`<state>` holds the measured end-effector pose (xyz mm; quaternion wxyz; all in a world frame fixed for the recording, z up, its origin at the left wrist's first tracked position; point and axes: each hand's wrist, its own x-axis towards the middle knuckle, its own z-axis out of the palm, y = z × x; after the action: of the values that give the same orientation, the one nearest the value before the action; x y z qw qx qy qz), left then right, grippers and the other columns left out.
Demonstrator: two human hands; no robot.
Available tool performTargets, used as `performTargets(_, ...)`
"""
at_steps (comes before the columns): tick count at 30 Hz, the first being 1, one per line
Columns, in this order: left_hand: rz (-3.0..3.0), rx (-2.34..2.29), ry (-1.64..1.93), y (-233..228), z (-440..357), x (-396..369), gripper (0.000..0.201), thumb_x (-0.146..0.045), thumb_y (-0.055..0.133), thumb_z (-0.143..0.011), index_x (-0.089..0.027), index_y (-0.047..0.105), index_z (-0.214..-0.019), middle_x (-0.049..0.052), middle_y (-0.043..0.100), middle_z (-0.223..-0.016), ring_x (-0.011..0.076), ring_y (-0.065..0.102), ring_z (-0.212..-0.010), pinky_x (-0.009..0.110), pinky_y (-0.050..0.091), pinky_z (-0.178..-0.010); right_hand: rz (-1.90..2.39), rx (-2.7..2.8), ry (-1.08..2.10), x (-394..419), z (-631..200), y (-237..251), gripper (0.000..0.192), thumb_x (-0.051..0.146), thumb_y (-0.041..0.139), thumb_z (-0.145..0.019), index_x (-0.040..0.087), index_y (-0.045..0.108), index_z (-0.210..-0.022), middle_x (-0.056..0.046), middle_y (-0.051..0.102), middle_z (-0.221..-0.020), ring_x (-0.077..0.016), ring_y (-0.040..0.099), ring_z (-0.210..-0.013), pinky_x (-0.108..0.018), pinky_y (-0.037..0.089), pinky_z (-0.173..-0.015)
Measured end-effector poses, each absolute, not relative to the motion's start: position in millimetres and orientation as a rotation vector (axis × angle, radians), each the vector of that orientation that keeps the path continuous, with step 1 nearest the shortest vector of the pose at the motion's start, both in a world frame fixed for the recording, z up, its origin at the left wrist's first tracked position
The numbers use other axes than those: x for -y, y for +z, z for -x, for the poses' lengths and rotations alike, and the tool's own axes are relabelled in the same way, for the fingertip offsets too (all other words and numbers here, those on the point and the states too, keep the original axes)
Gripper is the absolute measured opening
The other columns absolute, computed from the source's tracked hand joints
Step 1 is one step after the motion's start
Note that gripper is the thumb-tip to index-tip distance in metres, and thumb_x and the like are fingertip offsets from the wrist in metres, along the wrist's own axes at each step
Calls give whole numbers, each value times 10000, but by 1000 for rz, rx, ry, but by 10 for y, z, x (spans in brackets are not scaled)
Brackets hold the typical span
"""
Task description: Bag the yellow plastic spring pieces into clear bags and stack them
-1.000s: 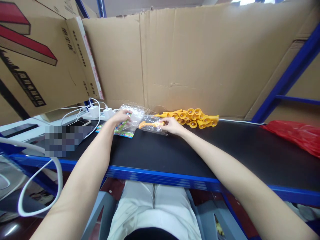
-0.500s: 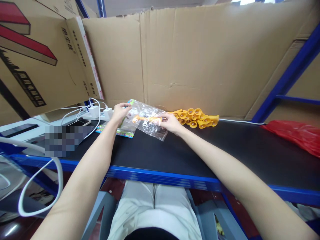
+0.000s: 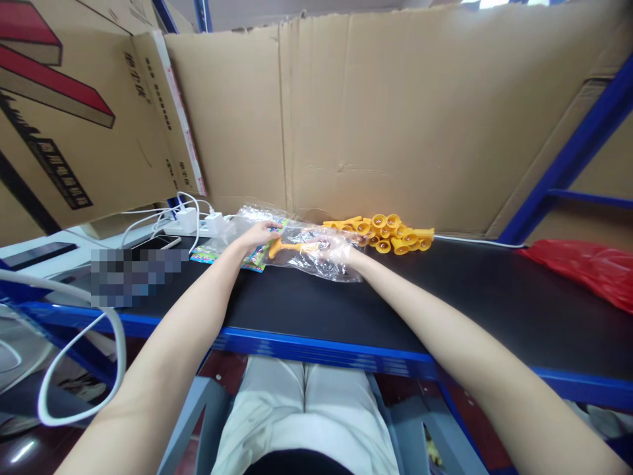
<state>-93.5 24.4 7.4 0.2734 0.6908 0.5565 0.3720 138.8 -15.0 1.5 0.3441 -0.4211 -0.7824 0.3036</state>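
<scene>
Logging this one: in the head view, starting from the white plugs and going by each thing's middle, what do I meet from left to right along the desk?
White plugs → left grip → orange piece → right grip → yellow horn-shaped pile → red plastic.

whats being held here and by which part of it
The left hand pinches the clear bag near its printed edge; the right hand, seen through plastic, holds the yellow piece by its right end.
</scene>
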Motion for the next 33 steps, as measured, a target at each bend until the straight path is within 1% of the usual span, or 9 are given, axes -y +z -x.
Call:
performTargets(2, -1846, -1540, 992, 38, 939, -286, 385, -185, 579, -654, -126, 598, -1034, 91, 629, -1019, 177, 579, -915, 243, 425, -782, 1082, 2066, 921, 180, -1374, -3, 316, 131, 620, -645, 130, 626, -961, -26, 622, -738, -145, 579, -667, -279, 487, -645)
performTargets(4, -1806, -1560, 982, 1, 957, -325, 400, -166, 575, -633, -128, 601, -1030, 83, 638, -999, 178, 580, -908, 249, 423, -786, 1053, 2117, 986, 183, -1378, -21, 379, 180, 659, -637, 143, 618, -1012, -33, 631, -814, -148, 580, -747, -281, 478, -716)
performTargets(8, -1689, -1507, 992, -44, 993, -361, 409, -150, 569, -626, -108, 594, -1031, 78, 657, -910, 161, 595, -838, 246, 428, -765, 981, 2160, 1048, 140, -1412, -55, 432, 244, 685, -635, 170, 611, -1054, -38, 629, -924, -150, 565, -821, -297, 459, -789)
performTargets(12, -1596, -1479, 1009, -32, 985, -347, 401, -165, 607, -599, -98, 605, -994, 55, 664, -767, 158, 602, -766, 246, 436, -732, 921, 2044, 1190, 128, -1428, -57, 415, 202, 695, -631, 188, 610, -1037, -37, 618, -1011, -142, 563, -879, -298, 445, -846)
performTargets(16, -1561, -1643, 1053, -24, 975, -359, 338, -117, 626, -515, -106, 636, -853, 35, 650, -716, 159, 594, -743, 230, 436, -691, 866, 1866, 1379, 155, -1424, -25, 358, 122, 672, -650, 161, 598, -999, -51, 626, -989, -127, 580, -890, -282, 435, -878)
performTargets(19, -1539, -1708, 1090, -38, 988, -384, 222, -107, 608, -502, -109, 628, -723, 29, 625, -652, 159, 589, -696, 230, 436, -647, 875, 1757, 1490, 157, -1411, -15, 357, 76, 636, -677, 148, 574, -1022, -71, 626, -1005, -122, 592, -893, -284, 430, -897)
performTargets(23, -1514, -1757, 1128, -62, 1022, -402, 92, -95, 580, -503, -118, 582, -591, 26, 590, -593, 157, 572, -669, 225, 428, -602, 986, 1725, 1397, 111, -1381, -48, 379, 63, 642, -674, 138, 571, -1038, -88, 637, -997, -136, 608, -876, -313, 432, -905)
performTargets(28, -1502, -1844, 1113, -60, 1045, -415, 33, -126, 580, -528, -130, 564, -557, 22, 577, -589, 163, 564, -680, 213, 414, -555, 971, 1787, 1374, 72, -1397, -70, 221, 108, 679, -649, 128, 655, -868, -72, 674, -865, -143, 615, -880, -307, 408, -935)
performTargets(33, -1467, -1903, 1062, -42, 1038, -429, 44, -141, 599, -552, -135, 559, -571, 19, 586, -603, 165, 569, -693, 214, 421, -563, 937, 1723, 1481, 104, -1440, -47, 157, 93, 632, -679, 147, 664, -823, -62, 679, -834, -130, 628, -826, -303, 436, -898)
